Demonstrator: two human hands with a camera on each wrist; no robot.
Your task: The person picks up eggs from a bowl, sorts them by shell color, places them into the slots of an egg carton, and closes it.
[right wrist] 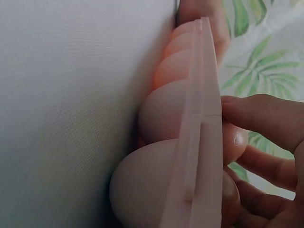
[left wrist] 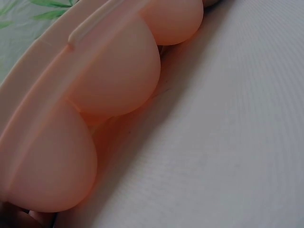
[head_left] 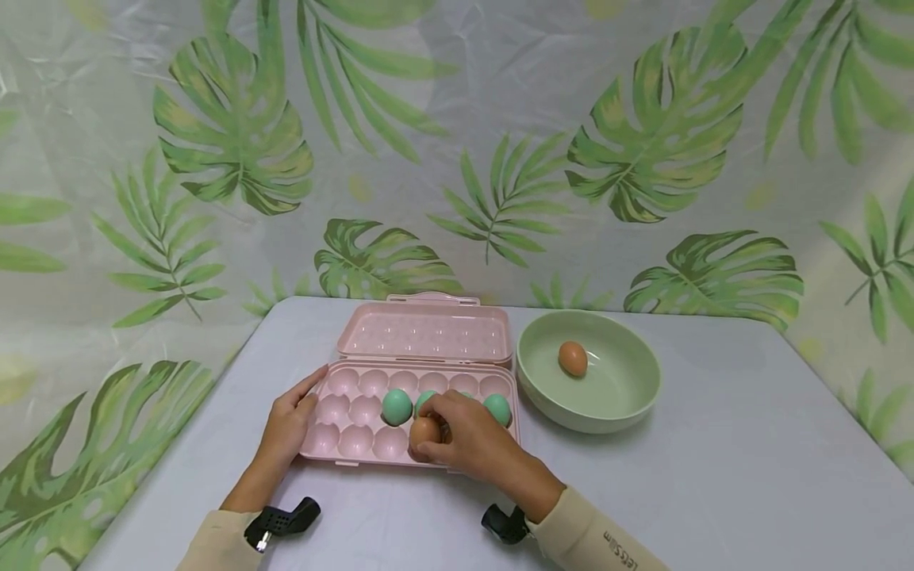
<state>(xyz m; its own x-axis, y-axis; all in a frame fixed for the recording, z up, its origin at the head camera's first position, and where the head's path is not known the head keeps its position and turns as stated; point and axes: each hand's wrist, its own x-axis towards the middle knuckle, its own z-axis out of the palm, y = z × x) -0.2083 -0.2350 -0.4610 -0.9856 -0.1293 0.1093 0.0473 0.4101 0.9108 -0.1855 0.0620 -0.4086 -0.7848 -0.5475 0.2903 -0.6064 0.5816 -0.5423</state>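
Observation:
A pink egg carton (head_left: 357, 461) lies with its lid (head_left: 428, 329) folded back. My left hand (head_left: 286, 420) holds its left end, fingers along the side. My right hand (head_left: 474, 440) pinches a brown egg (head_left: 425, 432) at a front-row cup, between thumb and fingers. In the right wrist view that egg (right wrist: 236, 142) shows above the carton's rim, and another brown egg (right wrist: 231, 194) sits beside it, partly behind the fingers. Several green eggs (head_left: 397, 406) stand in the middle row, some partly covered by my right hand. The left wrist view shows the undersides of the cups (left wrist: 118, 71).
Right of the carton stands a light green bowl (head_left: 621, 396) with one brown egg (head_left: 573, 358) in it. A white cloth (head_left: 714, 444) covers the table. Behind it hangs a leaf-patterned sheet (head_left: 500, 95). Each wrist wears a black camera (head_left: 282, 522).

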